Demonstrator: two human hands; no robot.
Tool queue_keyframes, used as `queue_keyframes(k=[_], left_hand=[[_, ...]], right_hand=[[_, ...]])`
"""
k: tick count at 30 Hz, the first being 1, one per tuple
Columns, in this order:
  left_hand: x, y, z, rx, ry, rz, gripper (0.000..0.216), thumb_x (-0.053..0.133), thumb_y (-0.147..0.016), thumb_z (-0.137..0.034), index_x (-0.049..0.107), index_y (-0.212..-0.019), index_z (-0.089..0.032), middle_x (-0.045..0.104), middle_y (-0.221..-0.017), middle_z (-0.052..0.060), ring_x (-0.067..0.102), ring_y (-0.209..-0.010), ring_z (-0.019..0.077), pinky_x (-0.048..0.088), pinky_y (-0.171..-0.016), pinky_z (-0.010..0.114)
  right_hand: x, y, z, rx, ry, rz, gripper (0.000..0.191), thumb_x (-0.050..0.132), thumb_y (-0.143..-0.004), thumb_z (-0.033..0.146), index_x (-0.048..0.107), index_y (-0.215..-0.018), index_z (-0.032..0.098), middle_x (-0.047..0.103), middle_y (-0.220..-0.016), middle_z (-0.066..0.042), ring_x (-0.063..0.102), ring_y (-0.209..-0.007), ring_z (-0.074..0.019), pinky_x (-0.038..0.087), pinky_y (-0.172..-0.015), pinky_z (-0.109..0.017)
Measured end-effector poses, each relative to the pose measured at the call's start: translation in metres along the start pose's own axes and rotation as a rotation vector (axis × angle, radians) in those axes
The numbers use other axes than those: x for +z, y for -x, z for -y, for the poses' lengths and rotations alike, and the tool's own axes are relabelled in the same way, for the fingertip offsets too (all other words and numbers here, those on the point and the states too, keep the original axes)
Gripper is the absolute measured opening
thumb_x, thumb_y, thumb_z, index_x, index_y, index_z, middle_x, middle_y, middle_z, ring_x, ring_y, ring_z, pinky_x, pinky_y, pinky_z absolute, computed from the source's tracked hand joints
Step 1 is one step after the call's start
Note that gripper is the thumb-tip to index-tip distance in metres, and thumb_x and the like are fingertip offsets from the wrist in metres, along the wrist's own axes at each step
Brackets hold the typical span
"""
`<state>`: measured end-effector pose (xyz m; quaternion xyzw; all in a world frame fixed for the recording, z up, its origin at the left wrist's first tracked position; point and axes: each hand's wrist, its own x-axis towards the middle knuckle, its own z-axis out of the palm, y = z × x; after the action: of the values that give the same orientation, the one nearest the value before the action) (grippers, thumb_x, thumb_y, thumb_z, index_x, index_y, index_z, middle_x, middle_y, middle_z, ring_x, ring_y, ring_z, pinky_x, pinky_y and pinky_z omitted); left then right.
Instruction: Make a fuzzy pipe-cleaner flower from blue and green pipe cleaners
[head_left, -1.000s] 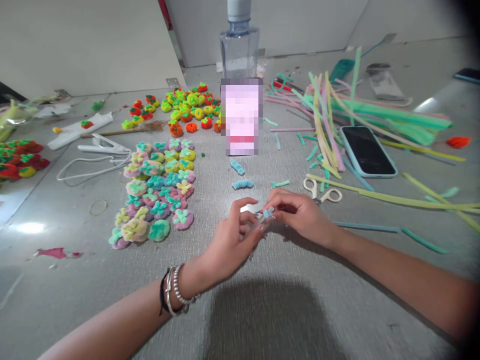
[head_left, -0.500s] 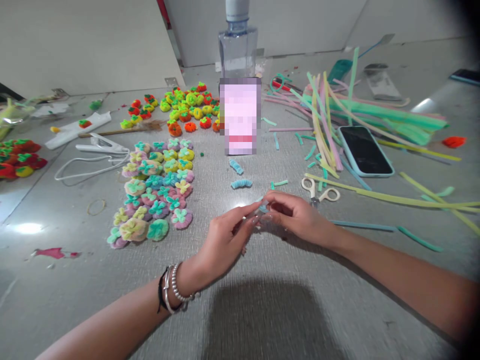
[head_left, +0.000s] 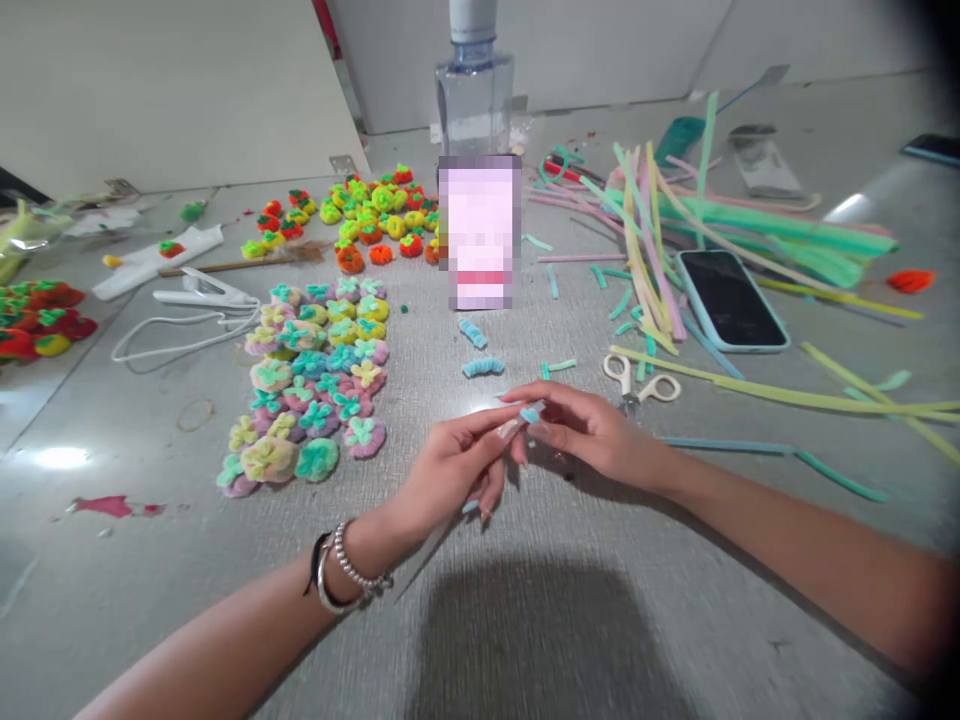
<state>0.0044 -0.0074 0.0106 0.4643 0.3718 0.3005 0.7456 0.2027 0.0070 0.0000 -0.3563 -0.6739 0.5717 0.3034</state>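
Observation:
Between the fingertips of both hands is a light blue pipe cleaner (head_left: 531,414), mostly covered by fingers. My left hand (head_left: 457,460) pinches it from the left, with bracelets on the wrist. My right hand (head_left: 592,428) pinches from the right, thumb and index finger closed around it. A thin pale strip (head_left: 424,558) slants out below my left hand; I cannot tell what it is joined to. Just beyond the hands lie a coiled blue pipe cleaner piece (head_left: 483,368) and a second blue coil (head_left: 472,333). White-handled scissors (head_left: 616,372) rest beside my right hand.
Rows of pastel fuzzy flower-topped pieces (head_left: 315,400) sit left. Behind them are red and yellow fuzzy pieces (head_left: 382,210). A propped screen (head_left: 484,230) stands before a clear bottle (head_left: 474,95). A phone (head_left: 733,300) and loose pipe cleaners (head_left: 757,235) lie right.
My left hand has turned slightly, its lower fingers now curled beneath. The pale strip below it has come into view. More of the blue pipe cleaner shows between the fingertips.

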Motion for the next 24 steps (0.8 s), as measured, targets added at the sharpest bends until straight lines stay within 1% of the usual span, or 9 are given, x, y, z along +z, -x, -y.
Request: queue_keyframes(k=[3, 5, 7, 10, 13, 15, 19, 21, 24], left_hand=[[-0.004, -0.001, 0.001, -0.07, 0.032, 0.114, 0.031, 0.047, -0.095, -0.037, 0.061, -0.081, -0.012, 0.05, -0.041, -0.005, 0.036, -0.032, 0.0031, 0.02, -0.037, 0.017], [-0.006, -0.002, 0.002, -0.097, 0.056, 0.165, 0.033, 0.045, -0.096, -0.036, 0.058, -0.076, -0.013, 0.049, -0.039, -0.005, 0.036, -0.033, 0.0039, 0.021, -0.039, 0.018], [-0.007, -0.002, 0.003, -0.106, 0.087, 0.189, 0.032, 0.046, -0.096, -0.035, 0.057, -0.076, -0.013, 0.052, -0.046, -0.004, 0.038, -0.034, 0.0035, 0.022, -0.039, 0.019], [-0.005, -0.002, 0.003, -0.081, 0.117, 0.192, 0.025, 0.048, -0.095, -0.034, 0.056, -0.084, -0.013, 0.059, -0.062, -0.002, 0.043, -0.035, 0.0012, 0.022, -0.038, 0.018], [-0.001, -0.002, 0.004, -0.027, 0.098, 0.152, 0.019, 0.048, -0.096, -0.034, 0.05, -0.102, -0.016, 0.064, -0.071, -0.001, 0.049, -0.037, 0.0019, 0.023, -0.037, 0.016], [0.001, -0.002, 0.006, 0.005, 0.085, 0.126, 0.022, 0.048, -0.096, -0.035, 0.044, -0.11, -0.018, 0.066, -0.072, -0.001, 0.052, -0.038, 0.0033, 0.027, -0.037, 0.014], [0.002, -0.002, 0.008, 0.041, 0.074, 0.092, 0.026, 0.05, -0.095, -0.033, 0.039, -0.116, -0.021, 0.064, -0.073, -0.002, 0.053, -0.039, 0.0041, 0.032, -0.037, 0.013], [0.002, 0.0, 0.01, 0.073, 0.062, 0.082, 0.029, 0.051, -0.095, -0.032, 0.038, -0.119, -0.023, 0.062, -0.077, -0.003, 0.053, -0.04, 0.0031, 0.035, -0.038, 0.012], [0.003, 0.004, 0.012, 0.102, 0.014, 0.083, 0.037, 0.056, -0.093, -0.031, 0.036, -0.124, -0.027, 0.06, -0.084, -0.003, 0.052, -0.044, 0.0024, 0.044, -0.042, 0.013]], right_hand=[[0.0, -0.001, 0.0, -0.071, 0.036, 0.004, 0.025, 0.055, -0.094, 0.036, 0.065, -0.114, 0.025, 0.06, -0.093, -0.004, 0.053, -0.076, -0.0141, 0.04, -0.065, -0.03], [-0.001, -0.002, 0.0, -0.087, 0.045, 0.005, 0.022, 0.057, -0.093, 0.036, 0.068, -0.109, 0.026, 0.059, -0.091, -0.003, 0.052, -0.076, -0.0144, 0.039, -0.065, -0.031], [-0.002, -0.002, 0.0, -0.089, 0.037, 0.004, 0.022, 0.06, -0.091, 0.037, 0.07, -0.107, 0.027, 0.057, -0.087, -0.003, 0.051, -0.076, -0.0148, 0.038, -0.066, -0.031], [-0.003, -0.004, -0.001, -0.09, 0.004, -0.019, 0.021, 0.064, -0.087, 0.039, 0.073, -0.103, 0.028, 0.054, -0.084, -0.002, 0.051, -0.075, -0.015, 0.039, -0.066, -0.032], [-0.004, -0.004, -0.004, -0.097, -0.034, -0.046, 0.018, 0.066, -0.085, 0.038, 0.075, -0.098, 0.029, 0.052, -0.082, 0.0, 0.051, -0.076, -0.0143, 0.04, -0.068, -0.031], [-0.004, -0.004, -0.005, -0.098, -0.049, -0.049, 0.016, 0.067, -0.086, 0.037, 0.075, -0.097, 0.03, 0.051, -0.081, 0.0, 0.05, -0.075, -0.0134, 0.04, -0.068, -0.03], [-0.004, -0.003, -0.006, -0.074, -0.056, -0.035, 0.015, 0.068, -0.085, 0.034, 0.075, -0.096, 0.029, 0.051, -0.084, 0.001, 0.05, -0.071, -0.0116, 0.041, -0.066, -0.029], [-0.004, -0.003, -0.005, -0.065, -0.047, -0.047, 0.014, 0.067, -0.085, 0.035, 0.074, -0.093, 0.026, 0.053, -0.084, 0.0, 0.053, -0.073, -0.0126, 0.042, -0.068, -0.029], [-0.003, -0.003, -0.004, -0.055, -0.018, -0.076, 0.018, 0.064, -0.087, 0.038, 0.071, -0.087, 0.022, 0.058, -0.083, -0.001, 0.055, -0.077, -0.0147, 0.041, -0.07, -0.03]])
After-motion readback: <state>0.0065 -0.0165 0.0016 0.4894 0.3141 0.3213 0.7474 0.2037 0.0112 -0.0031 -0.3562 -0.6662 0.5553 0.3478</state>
